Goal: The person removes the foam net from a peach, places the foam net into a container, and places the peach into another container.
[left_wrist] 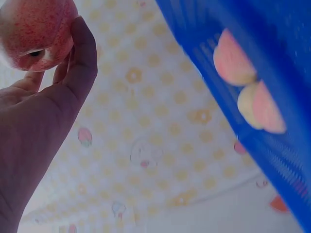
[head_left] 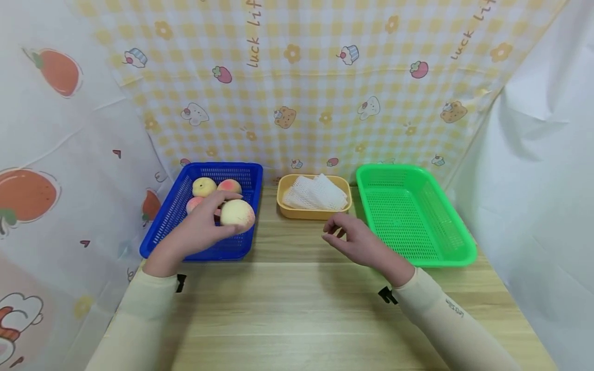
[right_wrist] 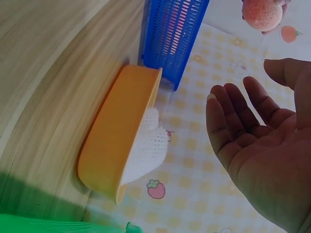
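My left hand (head_left: 204, 224) grips a pale yellow and pink peach (head_left: 237, 215) above the near right part of the blue basket (head_left: 155, 234). In the left wrist view the same peach (left_wrist: 36, 34) shows its red side and a dark stem hollow, with fingers round it. Several more peaches (head_left: 204, 186) lie in the blue basket, partly hidden behind my hand. My right hand (head_left: 355, 239) holds nothing; its fingers are loosely bent, just in front of the yellow basin (head_left: 303, 214). White foam net sleeves (head_left: 317, 193) lie in that basin.
To the right stands a green basket (head_left: 403, 221) with nothing in it. The wooden table (head_left: 283, 309) runs toward me in front of the containers. A checked yellow cloth (head_left: 297, 87) hangs behind, with white cloth on both sides.
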Motion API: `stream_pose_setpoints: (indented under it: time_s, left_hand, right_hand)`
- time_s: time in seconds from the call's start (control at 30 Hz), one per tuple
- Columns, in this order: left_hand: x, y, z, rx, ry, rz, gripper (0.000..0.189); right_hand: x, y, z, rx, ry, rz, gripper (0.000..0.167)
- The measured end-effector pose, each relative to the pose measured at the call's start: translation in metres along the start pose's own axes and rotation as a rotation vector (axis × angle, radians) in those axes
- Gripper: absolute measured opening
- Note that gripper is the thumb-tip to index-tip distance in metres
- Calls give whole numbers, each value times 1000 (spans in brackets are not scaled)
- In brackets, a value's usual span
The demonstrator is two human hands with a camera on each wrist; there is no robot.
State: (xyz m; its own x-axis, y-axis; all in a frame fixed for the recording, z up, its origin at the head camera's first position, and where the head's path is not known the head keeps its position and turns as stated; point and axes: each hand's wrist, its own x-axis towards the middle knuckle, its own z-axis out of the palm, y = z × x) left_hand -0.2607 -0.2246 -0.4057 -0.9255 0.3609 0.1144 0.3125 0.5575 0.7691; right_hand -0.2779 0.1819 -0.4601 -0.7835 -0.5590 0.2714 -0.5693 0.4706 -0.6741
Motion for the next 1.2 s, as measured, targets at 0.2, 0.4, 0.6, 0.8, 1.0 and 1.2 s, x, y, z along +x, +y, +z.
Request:
stream_pose_setpoints:
  time_s: [0.2,0.4,0.6,0.8,1.0,1.2]
  left_hand:
    - [3,-9,-23,41,-13,-12,70]
    - [21,-27,-46,163,-103,-15,63]
    - [31,-48,-61,367,-129,-33,57]
    - [32,-54,-67,452,-145,-111,66]
    - [36,-66,-64,546,-176,-148,69]
    - [43,-83,-57,620,-238,-173,62]
  right_hand:
    - [0,-1,2,6,-12,3,7]
    - [-5,1,1,7,-28,12,6]
    - [-7,3,1,14,-38,27,6]
    - [-8,4,3,11,-59,29,5]
    - [-7,2,4,20,-81,39,6]
    - [-7,2,8,29,-106,54,6]
